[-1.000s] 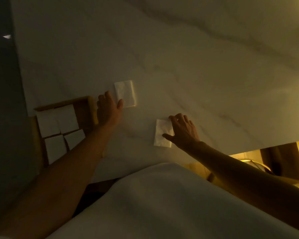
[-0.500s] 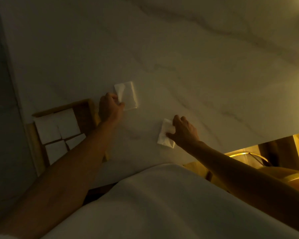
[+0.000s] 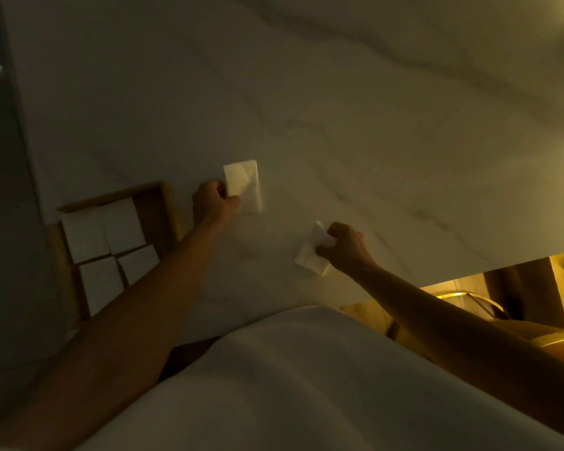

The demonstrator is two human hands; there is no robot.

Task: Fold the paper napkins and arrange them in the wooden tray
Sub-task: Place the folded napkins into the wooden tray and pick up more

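You are pinching the left edge of one paper napkin with your left hand, thumb and fingers closed on it and lifting a flap, while most of the sheet is lying flat on the marble table. Your right hand is gripping a second napkin, nearer and to the right, with its far corner raised off the surface and its near corner resting close to the table's near edge. Both napkins are sitting apart from each other and neither looks finished; I am judging each to be partway through its folding. To the left of your left hand, the wooden tray is sitting at the table's left edge, already holding four folded napkins laid flat in a two-by-two block, edges touching or nearly so. A strip of bare tray floor is showing along its right side, so room is remaining. I am assessing the task as well advanced: four placed, two in hand, both needing folding and transfer to the tray. The dim light is limiting finer detail.
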